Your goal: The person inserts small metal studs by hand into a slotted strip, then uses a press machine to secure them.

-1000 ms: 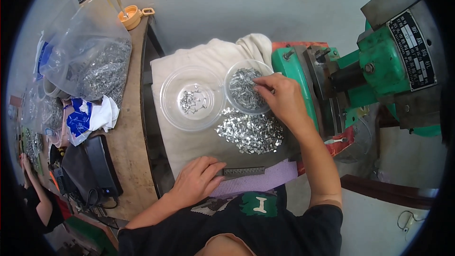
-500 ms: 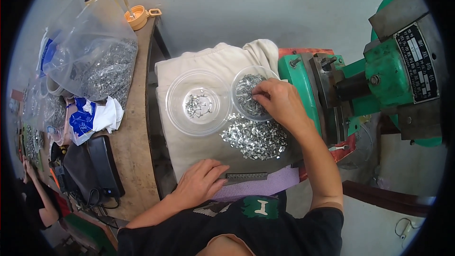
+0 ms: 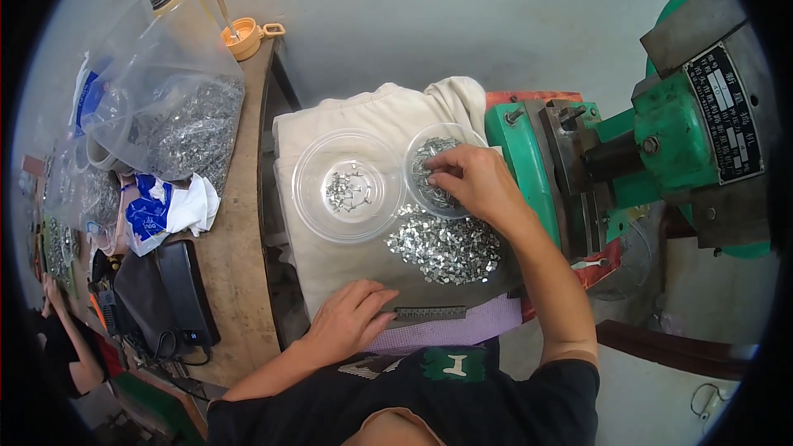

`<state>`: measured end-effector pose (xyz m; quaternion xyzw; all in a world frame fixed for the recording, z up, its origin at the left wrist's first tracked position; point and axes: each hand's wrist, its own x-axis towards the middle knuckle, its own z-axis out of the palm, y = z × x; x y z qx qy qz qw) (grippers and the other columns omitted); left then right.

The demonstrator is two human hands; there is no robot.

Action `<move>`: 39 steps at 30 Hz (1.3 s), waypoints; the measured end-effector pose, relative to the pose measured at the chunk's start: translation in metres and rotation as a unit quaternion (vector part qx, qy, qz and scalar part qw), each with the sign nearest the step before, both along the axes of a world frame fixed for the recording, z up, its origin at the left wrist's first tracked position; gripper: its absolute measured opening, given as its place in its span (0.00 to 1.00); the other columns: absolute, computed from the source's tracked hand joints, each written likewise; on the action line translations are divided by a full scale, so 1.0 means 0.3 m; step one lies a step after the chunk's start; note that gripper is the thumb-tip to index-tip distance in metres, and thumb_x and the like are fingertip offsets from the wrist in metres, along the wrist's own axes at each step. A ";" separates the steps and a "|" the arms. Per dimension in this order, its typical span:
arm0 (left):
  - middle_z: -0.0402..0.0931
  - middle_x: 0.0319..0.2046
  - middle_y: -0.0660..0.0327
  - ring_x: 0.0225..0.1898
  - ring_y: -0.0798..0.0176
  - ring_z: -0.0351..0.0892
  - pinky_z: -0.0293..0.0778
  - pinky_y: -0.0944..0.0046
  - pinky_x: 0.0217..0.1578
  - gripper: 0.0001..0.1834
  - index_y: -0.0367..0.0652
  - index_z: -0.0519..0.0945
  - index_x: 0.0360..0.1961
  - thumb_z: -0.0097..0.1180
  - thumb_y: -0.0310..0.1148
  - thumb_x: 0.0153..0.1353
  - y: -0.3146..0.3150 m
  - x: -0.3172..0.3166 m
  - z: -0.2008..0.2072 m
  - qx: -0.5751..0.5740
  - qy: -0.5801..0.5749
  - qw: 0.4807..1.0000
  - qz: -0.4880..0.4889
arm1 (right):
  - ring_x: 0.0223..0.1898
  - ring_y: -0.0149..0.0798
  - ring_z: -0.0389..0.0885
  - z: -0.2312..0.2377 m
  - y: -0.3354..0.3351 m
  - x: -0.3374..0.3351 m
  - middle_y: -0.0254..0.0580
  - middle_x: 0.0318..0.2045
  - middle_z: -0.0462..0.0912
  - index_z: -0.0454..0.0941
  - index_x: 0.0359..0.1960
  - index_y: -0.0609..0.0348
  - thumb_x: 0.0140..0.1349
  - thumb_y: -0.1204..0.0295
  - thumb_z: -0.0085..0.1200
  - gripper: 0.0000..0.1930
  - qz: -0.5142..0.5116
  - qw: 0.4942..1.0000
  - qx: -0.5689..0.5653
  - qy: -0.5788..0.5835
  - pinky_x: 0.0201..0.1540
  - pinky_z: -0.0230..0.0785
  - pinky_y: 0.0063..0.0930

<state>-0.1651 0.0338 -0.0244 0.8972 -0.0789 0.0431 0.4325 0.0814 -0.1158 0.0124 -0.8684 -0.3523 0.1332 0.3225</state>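
My right hand reaches into a small clear plastic tub holding many thin silvery metal pins. Its thumb and fingers draw together among the pins; whatever they grip is hidden. Near the cloth's front edge rests my left hand, thumb and forefinger apart, the thumb tip by the left end of a dark slotted strip. A wider clear tub to the left contains some small metal parts. Below the pin tub lies a loose heap of small shiny metal pieces.
Beige cloth underlies the tubs, with a purple mat nearer me. A green press machine stands close on the right. The wooden table at left bears a plastic bag of metal parts and a black device. Another person's hands show far left.
My right hand has shifted slightly left within the pin tub. The whole view has moved a little; my left hand stays beside the strip.
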 end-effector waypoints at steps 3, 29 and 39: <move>0.75 0.42 0.55 0.42 0.49 0.78 0.76 0.54 0.42 0.19 0.39 0.79 0.48 0.67 0.29 0.54 -0.001 0.002 0.005 0.001 -0.001 1.000 0.000 | 0.33 0.42 0.86 0.001 0.002 0.001 0.51 0.33 0.86 0.86 0.41 0.63 0.56 0.73 0.66 0.12 -0.003 1.000 0.000 0.010 0.39 0.76 0.33; 0.78 0.37 0.54 0.39 0.49 0.78 0.76 0.55 0.39 0.17 0.39 0.80 0.47 0.66 0.27 0.55 -0.011 0.008 0.064 -0.030 0.001 1.000 0.009 | 0.29 0.40 0.86 -0.015 0.022 0.017 0.50 0.27 0.86 0.86 0.34 0.66 0.53 0.72 0.64 0.09 0.025 1.000 0.016 -0.006 0.37 0.77 0.31; 0.85 0.36 0.55 0.34 0.64 0.86 0.79 0.69 0.38 0.07 0.33 0.84 0.39 0.62 0.20 0.59 -0.041 0.208 0.194 -0.078 -0.053 0.985 0.142 | 0.27 0.24 0.78 0.016 -0.064 0.014 0.34 0.27 0.85 0.86 0.36 0.66 0.59 0.73 0.66 0.08 -0.103 0.925 0.197 0.306 0.31 0.70 0.19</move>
